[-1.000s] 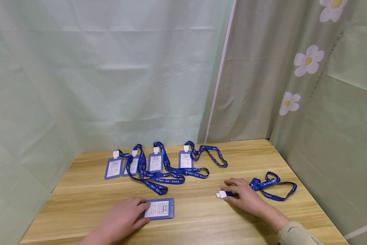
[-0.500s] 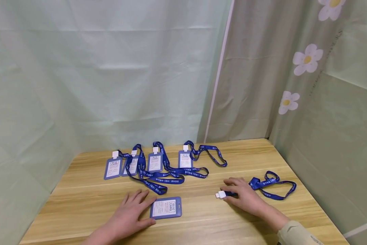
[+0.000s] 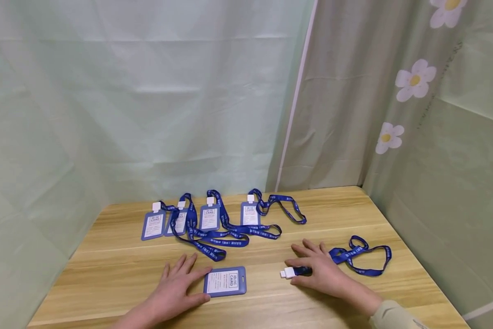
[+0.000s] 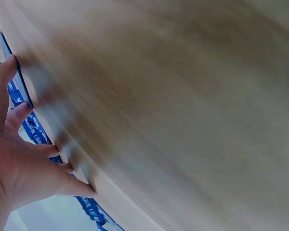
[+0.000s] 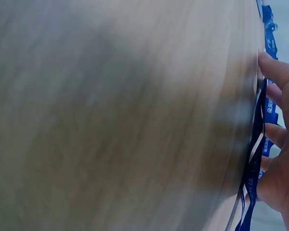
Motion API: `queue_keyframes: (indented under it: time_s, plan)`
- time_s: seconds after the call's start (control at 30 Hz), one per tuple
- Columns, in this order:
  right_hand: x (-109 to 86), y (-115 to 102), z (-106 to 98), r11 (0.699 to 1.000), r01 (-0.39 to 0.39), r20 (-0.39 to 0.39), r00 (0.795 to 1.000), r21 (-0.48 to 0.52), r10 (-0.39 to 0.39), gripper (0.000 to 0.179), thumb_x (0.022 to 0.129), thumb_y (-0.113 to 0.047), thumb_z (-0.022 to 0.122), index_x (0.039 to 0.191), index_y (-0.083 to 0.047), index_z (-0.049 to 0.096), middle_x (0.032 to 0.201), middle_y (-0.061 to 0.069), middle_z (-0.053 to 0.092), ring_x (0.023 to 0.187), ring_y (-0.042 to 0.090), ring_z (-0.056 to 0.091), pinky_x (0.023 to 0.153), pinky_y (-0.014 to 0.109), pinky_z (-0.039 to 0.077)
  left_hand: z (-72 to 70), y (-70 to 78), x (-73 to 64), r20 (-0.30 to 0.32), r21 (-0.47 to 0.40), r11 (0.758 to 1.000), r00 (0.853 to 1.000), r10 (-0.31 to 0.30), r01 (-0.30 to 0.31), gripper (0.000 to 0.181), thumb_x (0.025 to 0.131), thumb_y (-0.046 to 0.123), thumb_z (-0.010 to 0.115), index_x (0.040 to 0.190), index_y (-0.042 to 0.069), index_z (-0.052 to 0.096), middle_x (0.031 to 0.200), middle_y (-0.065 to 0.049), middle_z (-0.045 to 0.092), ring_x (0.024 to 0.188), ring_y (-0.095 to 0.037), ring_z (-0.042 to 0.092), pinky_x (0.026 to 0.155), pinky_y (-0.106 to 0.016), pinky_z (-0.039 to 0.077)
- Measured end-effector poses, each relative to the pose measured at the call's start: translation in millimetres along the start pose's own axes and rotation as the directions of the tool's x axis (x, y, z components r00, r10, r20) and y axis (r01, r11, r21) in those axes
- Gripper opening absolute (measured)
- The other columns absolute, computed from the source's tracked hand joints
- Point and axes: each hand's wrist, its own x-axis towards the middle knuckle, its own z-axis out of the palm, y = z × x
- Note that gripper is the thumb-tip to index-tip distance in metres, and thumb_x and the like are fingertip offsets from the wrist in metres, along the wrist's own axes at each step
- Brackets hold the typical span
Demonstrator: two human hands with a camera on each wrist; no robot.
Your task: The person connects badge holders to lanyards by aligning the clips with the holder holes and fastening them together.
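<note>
My left hand [image 3: 172,290] holds a blue card holder [image 3: 225,281] by its near corners, thumb on one long edge and index finger on the other. The other fingers are spread on the table. The holder lies flat, its slotted end toward the right. My right hand [image 3: 318,272] pinches the white clip [image 3: 288,273] of a blue lanyard [image 3: 349,256] between thumb and index finger, its other fingers spread out. The clip points left toward the slot, with a gap between them. In the right wrist view the lanyard strap [image 5: 254,163] runs beneath the hand.
Several card holders with lanyards attached, such as this badge [image 3: 209,217], lie in a row along the back of the wooden table [image 3: 267,310]. Their straps [image 3: 225,241] overlap in loops. A pale curtain [image 3: 180,114] hangs behind, and flowered cloth [image 3: 415,80] hangs at the right.
My left hand slid the card holder right, its fingers spreading out, then stayed nearly still. My right hand has shifted slightly left and nearer, pulling the lanyard along.
</note>
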Motion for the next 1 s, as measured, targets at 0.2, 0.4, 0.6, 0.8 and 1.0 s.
queue_keyframes:
  time_s: [0.2, 0.4, 0.6, 0.8, 1.0]
  plan:
    - [-2.1, 1, -2, 0.999, -0.016, 0.002, 1.0, 0.042, 0.016, 0.043, 0.087, -0.047, 0.079, 0.128, -0.033, 0.074, 0.156, 0.009, 0.048, 0.15, 0.047, 0.024, 0.112, 0.078, 0.001, -0.3, 0.6, -2.6, 0.001, 0.003, 1.0, 1.0, -0.015, 0.015, 0.074, 0.083, 0.073, 0.067, 0.145, 0.033, 0.06, 0.161, -0.024, 0.034, 0.147, -0.055, 0.023, 0.106, -0.084, 0.009]
    - [-1.6, 3, -1, 0.998, -0.041, -0.006, 0.999, 0.038, 0.041, 0.038, 0.088, -0.05, 0.078, 0.123, -0.038, 0.075, 0.156, 0.007, 0.048, 0.151, 0.046, 0.021, 0.112, 0.077, -0.001, -0.2, -0.5, -3.2, 0.005, -0.001, 1.0, 1.0, -0.031, 0.031, 0.075, 0.084, 0.073, 0.066, 0.146, 0.031, 0.059, 0.16, -0.023, 0.036, 0.147, -0.054, 0.024, 0.106, -0.084, 0.01]
    - [0.9, 2, 3, 0.997, -0.044, -0.023, 0.999, 0.058, 0.046, 0.036, 0.086, -0.051, 0.078, 0.12, -0.04, 0.076, 0.157, 0.008, 0.046, 0.151, 0.047, 0.021, 0.111, 0.078, -0.004, 0.6, 2.9, -3.5, -0.009, -0.017, 0.999, 0.999, -0.051, 0.051, 0.072, 0.084, 0.072, 0.067, 0.143, 0.032, 0.062, 0.161, -0.023, 0.035, 0.147, -0.054, 0.023, 0.107, -0.084, 0.007]
    - [2.9, -2, 8, 0.995, -0.067, -0.018, 0.997, 0.069, 0.069, 0.036, 0.086, -0.051, 0.079, 0.12, -0.04, 0.076, 0.158, 0.009, 0.045, 0.151, 0.047, 0.02, 0.112, 0.077, -0.006, 2.8, 9.3, -2.8, -0.019, -0.032, 0.997, 0.997, -0.069, 0.068, 0.072, 0.083, 0.071, 0.068, 0.143, 0.032, 0.062, 0.161, -0.025, 0.033, 0.147, -0.055, 0.021, 0.107, -0.084, 0.004]
    - [7.0, -10, 11, 0.995, -0.066, -0.008, 0.998, 0.068, 0.067, 0.037, 0.086, -0.052, 0.078, 0.121, -0.04, 0.076, 0.158, 0.01, 0.045, 0.151, 0.047, 0.02, 0.111, 0.078, -0.005, 6.5, 14.4, -0.9, -0.011, -0.031, 0.996, 0.996, -0.086, 0.085, 0.072, 0.083, 0.072, 0.068, 0.144, 0.033, 0.061, 0.161, -0.025, 0.031, 0.147, -0.057, 0.018, 0.107, -0.084, 0.002]
